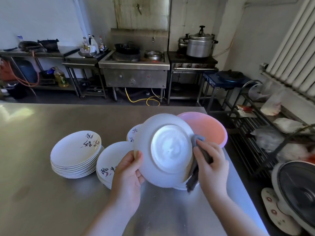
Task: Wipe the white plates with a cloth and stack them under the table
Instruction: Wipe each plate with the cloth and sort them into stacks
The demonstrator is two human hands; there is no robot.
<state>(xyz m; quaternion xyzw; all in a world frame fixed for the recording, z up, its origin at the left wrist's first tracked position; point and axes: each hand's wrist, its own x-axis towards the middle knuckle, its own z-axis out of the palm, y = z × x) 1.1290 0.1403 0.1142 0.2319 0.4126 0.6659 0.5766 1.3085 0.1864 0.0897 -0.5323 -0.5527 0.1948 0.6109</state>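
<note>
A white plate [167,150] is held up above the steel table [42,193], tilted with its underside and foot ring facing the camera. The left hand [127,174] grips its lower left rim, thumb curled over the underside. The right hand [210,165] presses a grey cloth [198,151] against the plate's right edge, fingers curled round the cloth, whose loose end hangs down below the rim.

Under the raised plate, on the table, sits a second plate stack [110,166] with black calligraphy on the top plate, partly hidden by the left hand. To the left of it stands a taller stack [75,155] of the same marked plates, close beside but apart. A third stack [133,133] peeks out behind the raised plate. A pink basin [208,126] stands behind the plate's right side, near the table's right edge.

Across the aisle are a steel wok stove [134,70] and a large pot [200,44]. A wire rack [255,120] with bags stands to the right, below a radiator [293,53].
</note>
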